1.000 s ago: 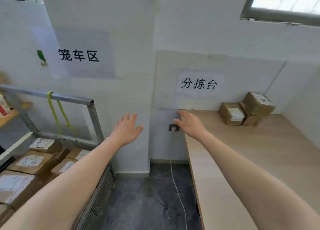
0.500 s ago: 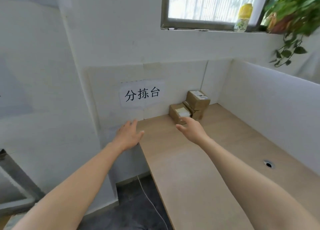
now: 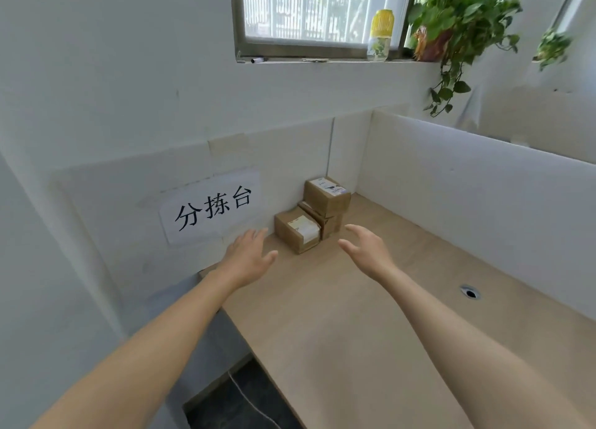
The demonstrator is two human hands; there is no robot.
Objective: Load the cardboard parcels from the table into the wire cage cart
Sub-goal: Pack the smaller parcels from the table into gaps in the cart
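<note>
Three small cardboard parcels sit in the far corner of the wooden table (image 3: 338,315). The nearest parcel (image 3: 296,233) has a white label on its right face. A second parcel (image 3: 326,193) is stacked on a third parcel (image 3: 330,223) behind it. My left hand (image 3: 250,254) reaches out with straight fingers, just left of the nearest parcel and short of it. My right hand (image 3: 366,248) is stretched out to the right of the parcels, fingers spread, holding nothing. The wire cage cart is out of view.
White partition panels (image 3: 467,183) wall the table at the back and right. A paper sign (image 3: 211,207) hangs on the back panel. A cable hole (image 3: 470,292) sits in the tabletop at right. The window sill holds a bottle (image 3: 381,35) and a trailing plant (image 3: 458,25).
My view has swung right, from the cage cart to the table corner. Both hands have moved forward over the table toward the parcels, still empty.
</note>
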